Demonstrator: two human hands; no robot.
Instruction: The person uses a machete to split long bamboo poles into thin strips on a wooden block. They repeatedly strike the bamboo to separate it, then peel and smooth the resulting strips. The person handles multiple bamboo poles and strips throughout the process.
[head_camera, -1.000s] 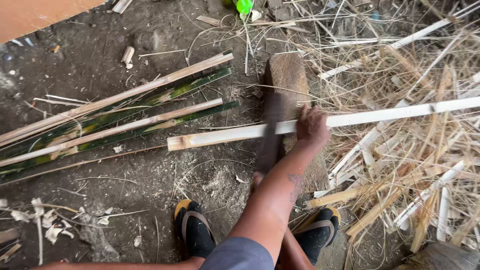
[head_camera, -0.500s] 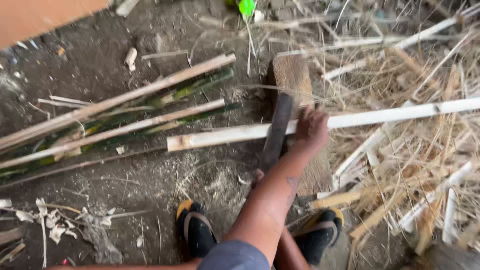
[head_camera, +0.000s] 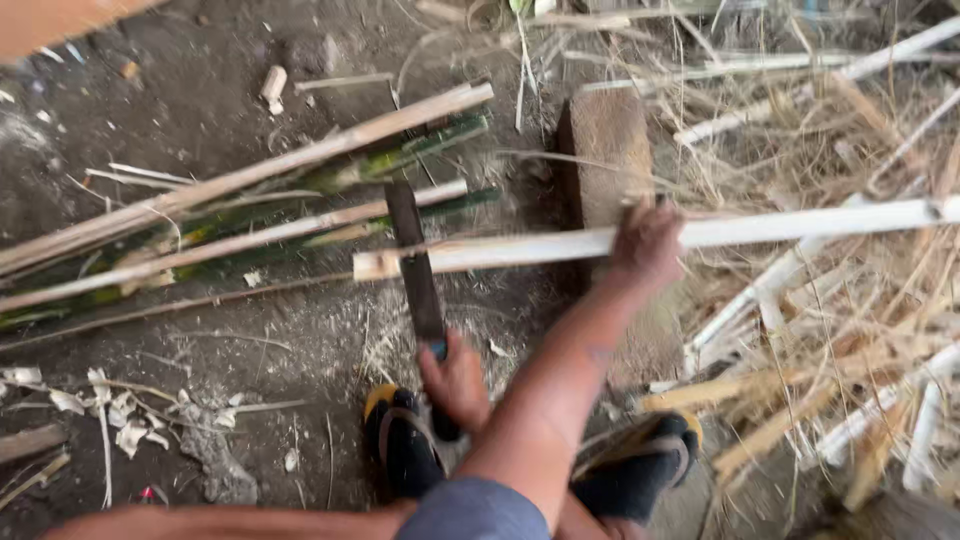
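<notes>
two hands now: our left hand (head_camera: 645, 245) grips the bamboo strip (head_camera: 700, 235) w/ arm straight out, right hand (head_camera: 455, 380) shut on the knife (head_camera: 415, 270), which moved left.

A pale cream bamboo strip (head_camera: 640, 240) crosses a dark grey blade (head_camera: 415, 262), green-and-tan split bamboo (head_camera: 250, 215) lies on dark brown earth (head_camera: 200, 110), a brown wooden block (head_camera: 608, 150) stands by straw-yellow shavings (head_camera: 850, 330), and black sandals (head_camera: 400, 445) show yellow edging.
</notes>
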